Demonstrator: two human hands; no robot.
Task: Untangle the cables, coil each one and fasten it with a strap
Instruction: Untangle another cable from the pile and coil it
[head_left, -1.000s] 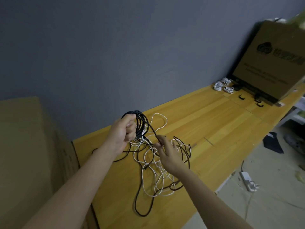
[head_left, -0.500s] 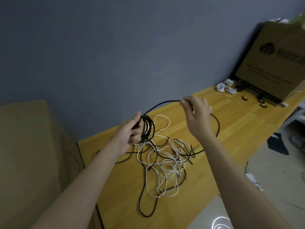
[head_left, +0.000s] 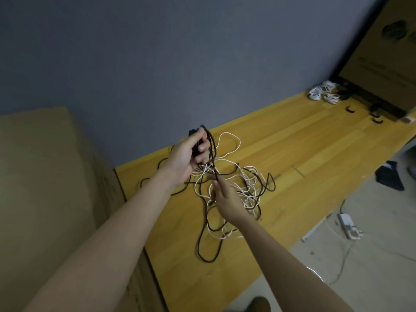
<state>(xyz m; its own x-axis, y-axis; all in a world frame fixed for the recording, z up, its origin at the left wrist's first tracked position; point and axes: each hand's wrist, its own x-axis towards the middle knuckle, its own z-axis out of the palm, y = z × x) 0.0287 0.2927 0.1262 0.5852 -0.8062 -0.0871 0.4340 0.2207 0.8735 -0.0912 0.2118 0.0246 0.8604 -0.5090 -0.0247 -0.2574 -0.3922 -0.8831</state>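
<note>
My left hand point(head_left: 188, 157) grips a coil of black cable point(head_left: 211, 147), held upright above the wooden table point(head_left: 304, 158). One black strand runs down from the coil to my right hand point(head_left: 226, 199), which pinches it just above the tangle. Below and to the right lies a tangle of white cable point(head_left: 234, 176) and loose black cable point(head_left: 208, 251) on the table. My right hand hides part of the tangle.
Coiled white cables point(head_left: 323, 93) and small black straps point(head_left: 351, 109) lie at the far right by a leaning cardboard box point(head_left: 387, 64). Another cardboard box point(head_left: 45, 188) stands at the table's left end. A power strip point(head_left: 347, 226) lies on the floor.
My right hand, which had pulled the black strand up and to the right, has come back down to the tangle just below the coil. My left hand keeps the coil.
</note>
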